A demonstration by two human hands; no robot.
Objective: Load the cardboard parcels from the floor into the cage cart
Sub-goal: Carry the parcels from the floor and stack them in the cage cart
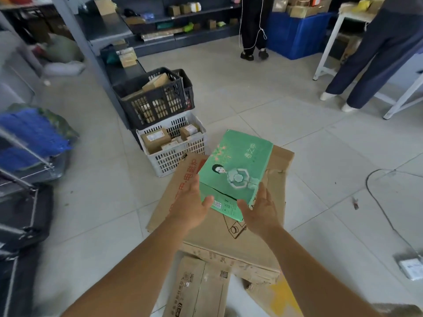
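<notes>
A: Head view. What do we hold, and how?

B: We hold 1 green box (235, 170) between 2 hands. The left hand (194, 209) clasps its near left side with the thumb over the near edge; the right hand (261, 211) clasps the near right corner the same way. The fingers on the far sides are hidden. The box is above a flattened brown carton (272, 236) on the floor; whether its far end touches that carton we cannot tell.

A: Which way does it lie?

B: Its long axis runs away from us, leaning slightly right. Both hands sit at the near end, about equally close.

A: And the cart?

B: We judge the metal frame (25, 170) at the far left edge, blurred, to be the cage cart, so the box must swing left.

A: What lies around?

B: A white basket (169, 161) of parcels and a black crate (151, 99) stand ahead to the left; another carton (199, 289) lies at our feet. 2 people stand well beyond.
</notes>
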